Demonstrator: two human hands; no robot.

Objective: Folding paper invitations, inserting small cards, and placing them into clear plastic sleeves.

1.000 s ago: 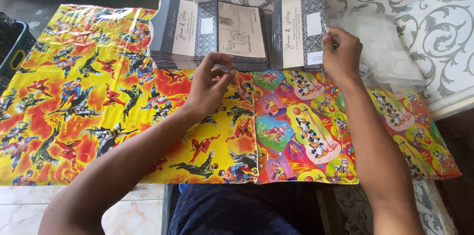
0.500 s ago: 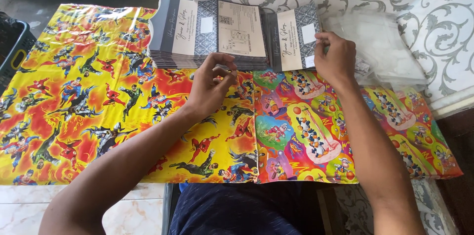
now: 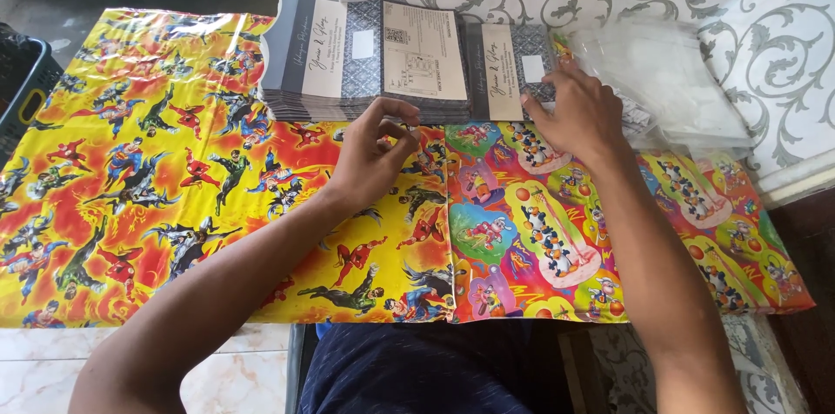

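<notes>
since a second ago: right hand (image 3: 581, 111) has come down flat onto the small card pile; before, it was lifted at that pile's upper edge. left hand (image 3: 372, 153) has barely shifted.
head view, work so far: a tall stack of grey and white cards (image 3: 370, 62) stands at the far edge of the yellow hero-print sheet (image 3: 130, 179); a much lower pile of the same cards (image 3: 509, 66) lies just beside it to the right, on the pink cartoon sheet (image 3: 557, 231). judging by the heights, most cards sit unmoved in the big stack and only a few are set apart.
head view, left hand: half curled, fingers bent, thumb and forefinger near the front edge of the tall stack; whether it grips a card cannot be told.
head view, right hand: open, fingers spread, palm down, pressing on the low pile; it grips nothing.
head view, around: clear plastic sleeves (image 3: 661, 75) lie right of the low pile, beside the right hand; a dark crate (image 3: 22, 92) sits at the far left.
</notes>
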